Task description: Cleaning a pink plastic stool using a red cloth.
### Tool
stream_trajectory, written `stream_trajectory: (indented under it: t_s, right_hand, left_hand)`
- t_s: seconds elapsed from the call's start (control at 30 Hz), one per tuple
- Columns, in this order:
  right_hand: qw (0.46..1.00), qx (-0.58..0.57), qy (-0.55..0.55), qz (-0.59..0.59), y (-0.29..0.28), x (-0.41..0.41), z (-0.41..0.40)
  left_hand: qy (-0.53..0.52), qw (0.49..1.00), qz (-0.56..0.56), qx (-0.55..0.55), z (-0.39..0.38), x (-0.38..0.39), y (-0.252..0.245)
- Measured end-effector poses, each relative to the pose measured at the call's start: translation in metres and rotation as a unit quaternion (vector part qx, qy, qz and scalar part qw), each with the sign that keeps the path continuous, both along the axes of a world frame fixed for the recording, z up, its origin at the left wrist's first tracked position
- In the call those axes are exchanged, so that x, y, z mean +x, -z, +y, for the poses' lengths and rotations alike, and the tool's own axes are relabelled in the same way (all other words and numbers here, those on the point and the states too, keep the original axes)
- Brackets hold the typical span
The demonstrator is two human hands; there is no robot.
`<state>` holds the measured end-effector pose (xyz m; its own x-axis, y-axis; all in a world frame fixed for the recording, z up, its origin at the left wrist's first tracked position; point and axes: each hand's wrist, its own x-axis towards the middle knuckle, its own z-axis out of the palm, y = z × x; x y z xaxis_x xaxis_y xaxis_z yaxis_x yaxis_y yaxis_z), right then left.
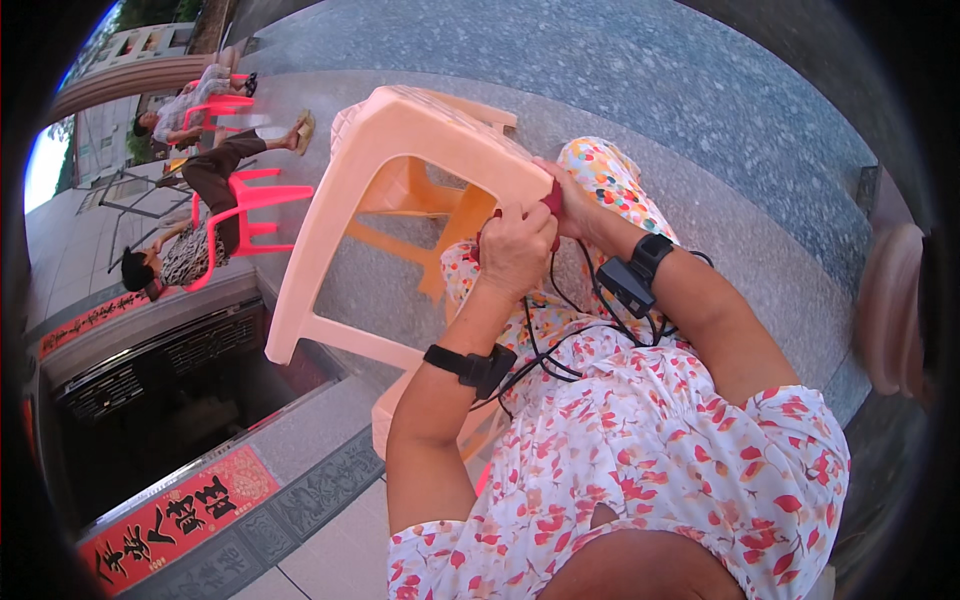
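Note:
A pale pink plastic stool stands in front of my lap, with an open frame between its legs. By the corner of its seat, both hands meet around a small dark red piece, which may be cloth or yarn. My left hand pinches it with bent fingers. From the other side, my right hand holds it, its fingertips partly hidden behind the stool corner and the red piece. Black straps with small devices circle both forearms, and black cables run across my lap.
Two people sit at the left on bright pink plastic chairs. A dark doorway lies at lower left, beside a red banner bearing writing. Part of another pale pink plastic seat shows by my left elbow. Grey stone paving stretches ahead.

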<state>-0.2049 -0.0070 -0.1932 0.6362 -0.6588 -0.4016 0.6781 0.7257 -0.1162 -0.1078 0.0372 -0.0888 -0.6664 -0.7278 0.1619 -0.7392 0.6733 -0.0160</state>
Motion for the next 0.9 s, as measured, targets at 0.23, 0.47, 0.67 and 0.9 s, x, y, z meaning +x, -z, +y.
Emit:
stream_trajectory:
  t_s: [0.23, 0.47, 0.67, 0.9]
  right_hand:
    - [0.999, -0.001, -0.031, 0.031, -0.010, -0.001, -0.001]
    - [0.998, -0.018, -0.049, 0.016, -0.016, -0.004, -0.001]
    - [0.999, -0.008, -0.042, 0.035, -0.024, -0.007, 0.000]
    - [0.998, 0.004, -0.042, 0.043, -0.027, -0.006, 0.002]
  left_hand:
    - [-0.062, 0.991, 0.077, -0.088, -0.033, -0.011, -0.009]
    - [-0.144, 0.969, 0.082, -0.183, -0.073, 0.018, -0.030]
    - [-0.243, 0.933, 0.076, -0.256, -0.104, 0.054, -0.071]
    - [-0.200, 0.936, 0.103, -0.271, -0.094, 0.050, -0.058]
